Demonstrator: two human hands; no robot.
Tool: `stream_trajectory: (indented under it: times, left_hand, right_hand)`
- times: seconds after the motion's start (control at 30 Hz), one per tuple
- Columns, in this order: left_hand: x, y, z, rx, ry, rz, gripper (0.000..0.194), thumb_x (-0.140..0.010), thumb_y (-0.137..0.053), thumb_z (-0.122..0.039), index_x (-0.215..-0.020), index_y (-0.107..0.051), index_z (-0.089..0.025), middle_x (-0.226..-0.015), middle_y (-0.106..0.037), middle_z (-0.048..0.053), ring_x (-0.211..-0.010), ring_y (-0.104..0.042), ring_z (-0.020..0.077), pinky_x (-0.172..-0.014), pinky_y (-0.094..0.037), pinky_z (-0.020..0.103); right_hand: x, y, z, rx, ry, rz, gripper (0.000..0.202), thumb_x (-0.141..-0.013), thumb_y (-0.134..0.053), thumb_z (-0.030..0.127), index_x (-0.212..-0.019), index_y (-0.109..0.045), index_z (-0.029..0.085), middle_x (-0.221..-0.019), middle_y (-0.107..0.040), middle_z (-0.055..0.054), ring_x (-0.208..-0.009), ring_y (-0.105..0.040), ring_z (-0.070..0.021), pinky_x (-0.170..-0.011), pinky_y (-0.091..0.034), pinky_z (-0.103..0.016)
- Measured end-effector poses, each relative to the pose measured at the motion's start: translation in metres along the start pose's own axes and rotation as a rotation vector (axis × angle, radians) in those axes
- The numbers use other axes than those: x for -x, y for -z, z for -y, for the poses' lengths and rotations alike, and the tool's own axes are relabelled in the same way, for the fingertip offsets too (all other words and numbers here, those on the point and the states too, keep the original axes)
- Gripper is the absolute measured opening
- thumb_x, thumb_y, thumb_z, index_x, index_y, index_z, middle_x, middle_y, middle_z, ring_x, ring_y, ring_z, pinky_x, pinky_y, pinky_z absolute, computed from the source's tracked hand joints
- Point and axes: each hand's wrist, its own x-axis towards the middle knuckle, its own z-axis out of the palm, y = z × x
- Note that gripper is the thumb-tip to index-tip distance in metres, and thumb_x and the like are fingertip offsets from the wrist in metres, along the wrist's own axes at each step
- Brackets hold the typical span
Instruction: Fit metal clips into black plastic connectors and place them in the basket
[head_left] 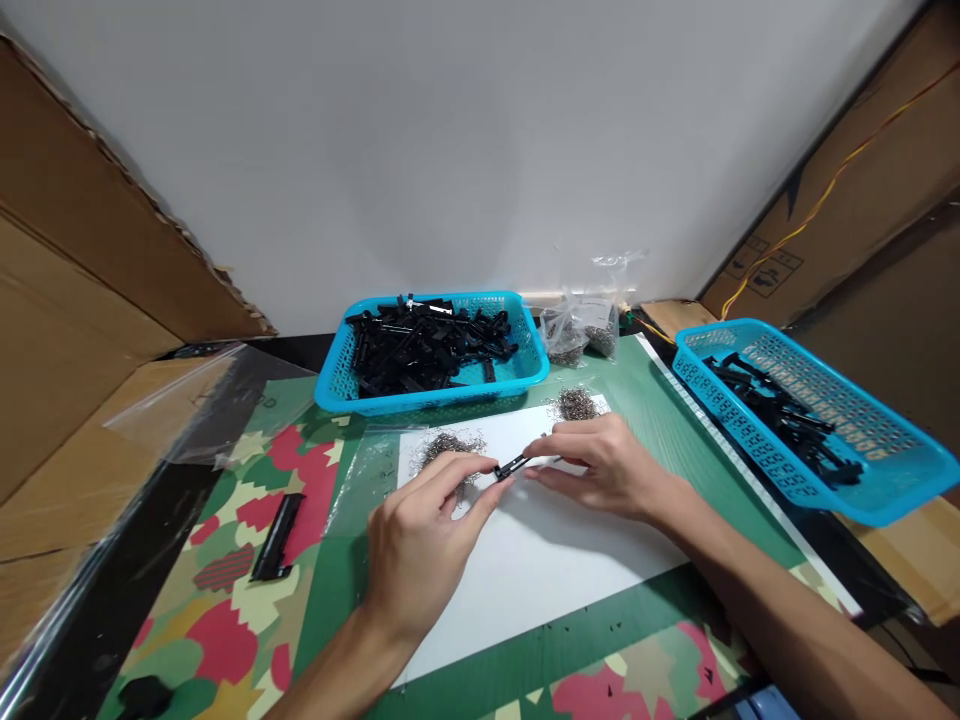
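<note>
A small black plastic part (512, 466), long and narrow with a light stripe, is held above a white sheet (517, 570). My left hand (427, 535) pinches its left end between thumb and forefinger. My right hand (592, 460) closes on the other end; whether a tiny piece is also in those fingers I cannot make out. Just behind my left hand lies a pile of small metal springs or clips (450, 445). A second pile of such metal pieces (577, 404) sits behind my right hand.
A blue basket (431, 400) full of black parts stands at the back; another blue basket (885, 505) with fewer parts is at right. Plastic bags of metal pieces (596, 330) lean near the wall. One black part (277, 538) lies at left. Cardboard (90, 250) borders the table.
</note>
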Motion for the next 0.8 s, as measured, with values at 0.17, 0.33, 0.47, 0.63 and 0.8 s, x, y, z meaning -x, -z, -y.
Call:
stream_trajectory:
  times: [0.17, 0.33, 0.47, 0.63, 0.8]
  left_hand:
    - [-0.0002, -0.0008, -0.0005, -0.062, 0.028, 0.063, 0.018, -0.096, -0.077, -0.045, -0.098, -0.079, -0.027, -0.098, -0.081, 0.0, -0.068, -0.066, 0.0185, -0.064, -0.044, 0.028]
    - [-0.0008, -0.0015, -0.0022, -0.139, 0.005, 0.092, 0.017, -0.095, -0.078, -0.045, -0.096, -0.078, -0.028, -0.092, -0.081, -0.002, -0.072, -0.071, 0.0206, -0.063, -0.043, 0.029]
    - [-0.0004, -0.0026, -0.0002, -0.158, -0.04, 0.108, 0.015, -0.098, -0.075, -0.044, -0.1, -0.079, -0.029, -0.096, -0.082, -0.002, -0.075, -0.072, 0.0215, -0.064, -0.044, 0.029]
    - [0.0003, -0.0057, 0.0032, -0.171, -0.064, 0.129, 0.012, -0.099, -0.075, -0.041, -0.102, -0.079, -0.03, -0.099, -0.083, -0.002, -0.076, -0.073, 0.0219, -0.067, -0.045, 0.03]
    - [0.0004, -0.0061, 0.0017, -0.16, -0.075, 0.139, 0.008, -0.098, -0.076, -0.038, -0.103, -0.077, -0.031, -0.101, -0.083, -0.006, -0.074, -0.073, 0.02, -0.068, -0.045, 0.03]
  right_hand:
    - [-0.0057, 0.0037, 0.0038, -0.028, -0.183, 0.108, 0.019, -0.107, -0.061, 0.023, -0.115, -0.076, 0.015, -0.094, -0.077, -0.006, -0.07, -0.064, -0.0132, -0.065, -0.044, -0.025]
    - [-0.0072, 0.0028, 0.0036, 0.107, -0.248, 0.133, 0.024, -0.108, -0.049, 0.015, -0.119, -0.071, 0.015, -0.093, -0.067, -0.006, -0.074, -0.061, -0.0165, -0.068, -0.045, -0.028]
    - [-0.0078, 0.003, 0.0028, 0.15, -0.204, 0.076, 0.026, -0.111, -0.045, 0.015, -0.115, -0.07, 0.016, -0.095, -0.065, -0.007, -0.078, -0.061, -0.0176, -0.071, -0.049, -0.029]
    - [-0.008, 0.0029, 0.0037, 0.218, -0.074, 0.004, 0.024, -0.111, -0.05, 0.013, -0.118, -0.073, 0.016, -0.109, -0.074, -0.011, -0.095, -0.066, -0.0217, -0.08, -0.053, -0.033]
    - [-0.0008, -0.0023, 0.0082, 0.098, -0.141, -0.121, 0.011, -0.106, -0.066, 0.018, -0.1, -0.075, 0.017, -0.096, -0.078, -0.004, -0.077, -0.069, -0.0146, -0.068, -0.051, -0.026]
